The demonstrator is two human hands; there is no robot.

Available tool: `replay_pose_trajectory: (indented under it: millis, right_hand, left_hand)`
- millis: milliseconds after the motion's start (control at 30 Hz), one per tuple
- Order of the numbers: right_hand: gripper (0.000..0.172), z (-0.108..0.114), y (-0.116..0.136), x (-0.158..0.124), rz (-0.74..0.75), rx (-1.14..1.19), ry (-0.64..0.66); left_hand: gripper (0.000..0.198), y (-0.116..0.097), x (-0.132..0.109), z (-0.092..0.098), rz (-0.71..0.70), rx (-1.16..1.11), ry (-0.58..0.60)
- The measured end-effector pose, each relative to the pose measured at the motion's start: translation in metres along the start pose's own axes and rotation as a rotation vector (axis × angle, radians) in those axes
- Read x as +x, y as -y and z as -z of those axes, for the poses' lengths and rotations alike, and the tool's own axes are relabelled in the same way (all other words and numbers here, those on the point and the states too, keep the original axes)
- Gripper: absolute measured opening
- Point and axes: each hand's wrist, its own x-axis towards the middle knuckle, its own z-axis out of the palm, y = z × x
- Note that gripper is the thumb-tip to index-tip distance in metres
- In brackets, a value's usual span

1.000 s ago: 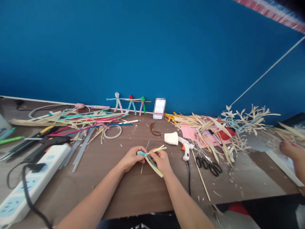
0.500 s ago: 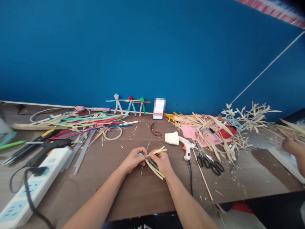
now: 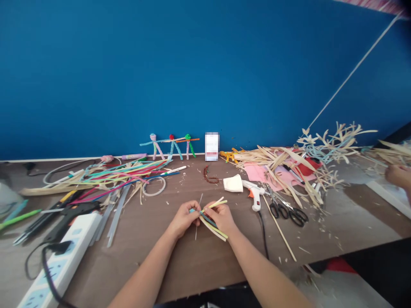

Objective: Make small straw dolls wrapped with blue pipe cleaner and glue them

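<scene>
Above the table, my left hand [image 3: 186,219] and my right hand [image 3: 221,217] come close together over a small bundle of pipe cleaners [image 3: 214,228]. Pale yellow, cream and blue strands stick out of it toward the right and lower right. Fingers of my left hand pinch the blue end, while the right thumb and fingers pinch the yellow and cream strands near the crossing. A thin pale wire [image 3: 196,233] passes upright by my left fingertips; how it joins the bundle is hidden.
Beyond my hands lies a white glue gun [image 3: 257,194], with black-handled scissors [image 3: 293,214] beside it. At left are a power strip [image 3: 61,267] and a pile of pipe cleaners [image 3: 118,175]. Three pipe-cleaner figures [image 3: 172,145] lean by the wall. Another person's hand [image 3: 398,175] is far right.
The camera view has tilted and shifted slightly. Both hands keep their pinch on the pipe cleaners, with only small finger movement.
</scene>
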Motion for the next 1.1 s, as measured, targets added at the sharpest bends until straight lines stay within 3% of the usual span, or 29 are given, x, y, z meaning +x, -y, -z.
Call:
replay_pose_trajectory:
  millis: [300,1100]
  right_hand:
    - [0.018,0.0022,0.0005,-0.0004,0.015,0.003,0.048]
    - [0.014,-0.002,-0.0019,-0.0004,0.042,0.029,-0.015]
  left_hand:
    - [0.009,0.0006,-0.0006,0.0004,0.015,0.004,-0.018]
    - [0.009,0.0042,0.0034,-0.0034,0.038,-0.077,-0.061]
